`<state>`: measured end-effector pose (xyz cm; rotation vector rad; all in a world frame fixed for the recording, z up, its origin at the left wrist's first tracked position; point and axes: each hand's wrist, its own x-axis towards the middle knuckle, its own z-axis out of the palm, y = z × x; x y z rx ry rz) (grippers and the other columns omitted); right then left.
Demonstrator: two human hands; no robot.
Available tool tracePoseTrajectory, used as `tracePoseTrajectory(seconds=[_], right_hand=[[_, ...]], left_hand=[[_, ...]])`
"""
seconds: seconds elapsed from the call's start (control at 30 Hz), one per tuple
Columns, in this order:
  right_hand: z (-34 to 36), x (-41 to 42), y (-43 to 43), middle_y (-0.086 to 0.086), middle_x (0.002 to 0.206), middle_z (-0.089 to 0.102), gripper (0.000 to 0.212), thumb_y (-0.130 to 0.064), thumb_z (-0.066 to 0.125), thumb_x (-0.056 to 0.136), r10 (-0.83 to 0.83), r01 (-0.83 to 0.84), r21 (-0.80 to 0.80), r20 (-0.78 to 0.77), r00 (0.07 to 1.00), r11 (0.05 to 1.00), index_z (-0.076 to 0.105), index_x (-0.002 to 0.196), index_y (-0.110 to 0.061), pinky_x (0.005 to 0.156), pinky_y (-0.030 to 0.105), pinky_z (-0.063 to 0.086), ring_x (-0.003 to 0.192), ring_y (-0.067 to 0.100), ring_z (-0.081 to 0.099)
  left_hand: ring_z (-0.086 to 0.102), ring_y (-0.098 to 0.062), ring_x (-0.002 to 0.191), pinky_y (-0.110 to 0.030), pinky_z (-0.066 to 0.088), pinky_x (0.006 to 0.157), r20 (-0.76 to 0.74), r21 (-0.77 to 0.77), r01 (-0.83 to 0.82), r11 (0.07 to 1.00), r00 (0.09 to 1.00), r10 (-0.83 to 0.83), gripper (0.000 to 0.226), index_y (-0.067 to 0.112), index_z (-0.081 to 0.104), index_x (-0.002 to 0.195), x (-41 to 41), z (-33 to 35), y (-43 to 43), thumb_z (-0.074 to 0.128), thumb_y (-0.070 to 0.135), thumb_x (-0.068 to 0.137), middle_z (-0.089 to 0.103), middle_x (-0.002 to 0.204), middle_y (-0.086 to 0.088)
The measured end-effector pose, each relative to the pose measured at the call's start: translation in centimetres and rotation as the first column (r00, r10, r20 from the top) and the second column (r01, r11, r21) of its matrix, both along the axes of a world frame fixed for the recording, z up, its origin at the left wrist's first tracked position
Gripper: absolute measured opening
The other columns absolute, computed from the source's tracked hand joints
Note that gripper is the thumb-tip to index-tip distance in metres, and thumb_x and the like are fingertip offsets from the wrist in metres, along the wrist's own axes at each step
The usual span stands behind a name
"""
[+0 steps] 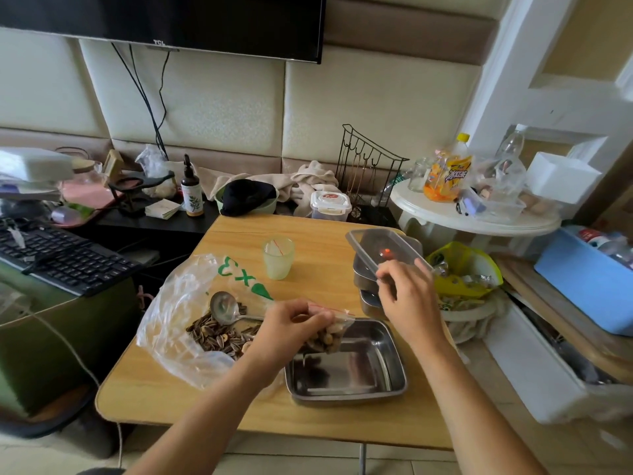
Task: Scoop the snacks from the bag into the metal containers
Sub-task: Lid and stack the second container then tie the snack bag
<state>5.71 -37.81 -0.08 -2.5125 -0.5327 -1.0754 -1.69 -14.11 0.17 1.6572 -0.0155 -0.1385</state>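
A small zip bag point(329, 332) of pale snacks is pinched at its top in the grip of the left hand point(291, 323), whose fingers are curled round it. The bag is hung over the far left corner of an empty metal container point(352, 368) on the table point(239, 234). The grip of the right hand point(407, 296) is closed on the near edge of a clear plastic lid point(383, 248), which is held tilted above the stacked metal containers point(364, 275). A ladle point(224, 306) is left lying on the sunflower seeds point(209, 334) in the large plastic bag point(178, 303).

Because the zip bag is kept so near the rim, snacks could be spilled onto the table if it is tipped. The lid, held by one edge only, could be dropped onto the stack. The loose large bag could be dragged by the left forearm, and seeds scattered.
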Motion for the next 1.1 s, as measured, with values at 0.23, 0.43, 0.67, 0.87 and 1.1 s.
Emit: tracePoseTrajectory(seconds=[0.23,0.43,0.67,0.87,1.1], right_hand=[[1.4,-2.9,1.6,0.010,0.126,0.065,0.016,-0.010,0.064,0.093,0.123,-0.125,0.014,0.103,0.987,0.992,0.070,0.107,-0.005,0.109,0.045,0.046,0.125,0.027,0.059],[1.3,-7.0,4.7,-0.004,0.137,0.052,0.032,-0.038,0.060,0.100,0.373,-0.403,-0.049,-0.286,0.882,0.914,0.062,0.126,-0.020,0.078,0.029,0.062,0.107,0.013,0.063],[0.6,-7.0,4.9,-0.020,0.140,0.040,0.064,-0.047,0.075,0.090,0.195,-0.291,-0.018,-0.703,0.684,0.957,0.040,0.142,-0.037,0.101,0.036,0.052,0.127,0.010,0.049],[-0.2,-6.3,4.7,-0.015,0.134,0.047,0.057,-0.036,0.082,0.083,0.097,-0.301,-0.074,-0.851,0.516,0.951,0.046,0.128,-0.036,0.101,0.038,0.051,0.121,0.012,0.052],[-1.2,-6.2,6.6,-0.009,0.124,0.046,0.064,-0.038,0.080,0.087,0.067,-0.274,-0.104,-0.833,0.550,0.956,0.045,0.141,-0.040,0.104,0.044,0.051,0.124,0.021,0.054]], left_hand=[[0.075,-0.020,0.083,-0.026,0.059,0.069,-0.055,-0.113,-0.090,0.990,0.995,0.084,0.028,0.010,0.078,0.093,-0.1,0.3,-0.7,0.064,0.032,0.100,0.078,0.087,-0.008],[0.074,-0.028,0.088,-0.050,0.062,0.086,-0.051,-0.193,-0.174,0.966,0.985,0.167,0.025,0.012,0.078,0.097,0.2,0.0,-0.6,0.063,0.031,0.102,0.077,0.090,-0.011],[0.072,-0.010,0.100,-0.033,0.063,0.083,0.063,0.080,-0.078,0.994,0.995,0.073,0.048,0.024,0.050,0.133,-0.1,-0.5,0.1,0.073,0.038,0.093,0.065,0.119,0.004],[0.049,-0.009,0.114,-0.024,0.045,0.098,0.337,0.591,-0.097,0.801,0.932,-0.136,0.033,0.024,0.060,0.125,0.1,-1.4,1.1,0.067,0.024,0.092,0.048,0.124,0.007],[0.051,-0.016,0.097,-0.016,0.037,0.082,0.291,0.670,-0.165,0.724,0.955,-0.052,0.037,0.016,0.065,0.116,0.3,-2.4,1.7,0.056,-0.003,0.085,0.049,0.114,0.002]])
